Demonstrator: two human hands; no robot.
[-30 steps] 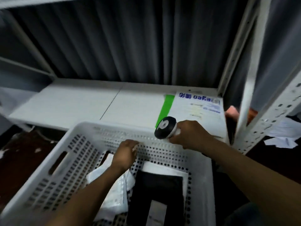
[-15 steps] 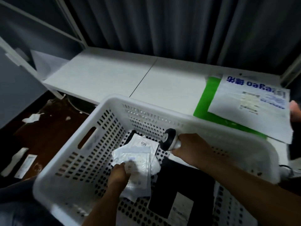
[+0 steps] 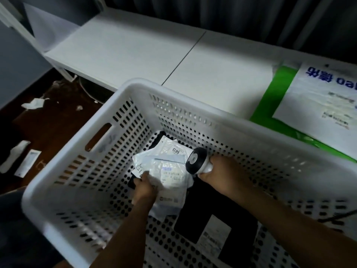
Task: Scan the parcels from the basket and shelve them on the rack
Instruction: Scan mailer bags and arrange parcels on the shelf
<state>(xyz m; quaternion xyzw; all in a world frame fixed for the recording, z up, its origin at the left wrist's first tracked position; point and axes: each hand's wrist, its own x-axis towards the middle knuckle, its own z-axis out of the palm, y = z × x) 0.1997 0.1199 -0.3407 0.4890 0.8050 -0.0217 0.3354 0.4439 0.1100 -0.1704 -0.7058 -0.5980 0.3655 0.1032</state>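
Observation:
A white perforated basket (image 3: 123,105) fills the lower middle of the head view. Inside it, my left hand (image 3: 145,188) grips a white plastic parcel (image 3: 170,176) with a printed label. Under it lies another white parcel (image 3: 173,147) marked 6813. A black parcel (image 3: 195,211) with a white label lies on the basket floor to the right. My right hand (image 3: 222,175) holds a black-and-white scanner (image 3: 196,160), its head just right of the held parcel. A large white-and-green parcel (image 3: 313,105) rests on the rack shelf (image 3: 135,47).
The white rack shelf runs behind the basket, with a seam down its middle and dark curtains behind. A rack post (image 3: 17,22) stands at the far left. Paper scraps (image 3: 34,103) and a label lie on the dark floor at left.
The view has tilted down and closer to the basket. My left hand went from the basket's far wall onto the white parcel and grips it. The scanner dropped inside the basket beside that parcel.

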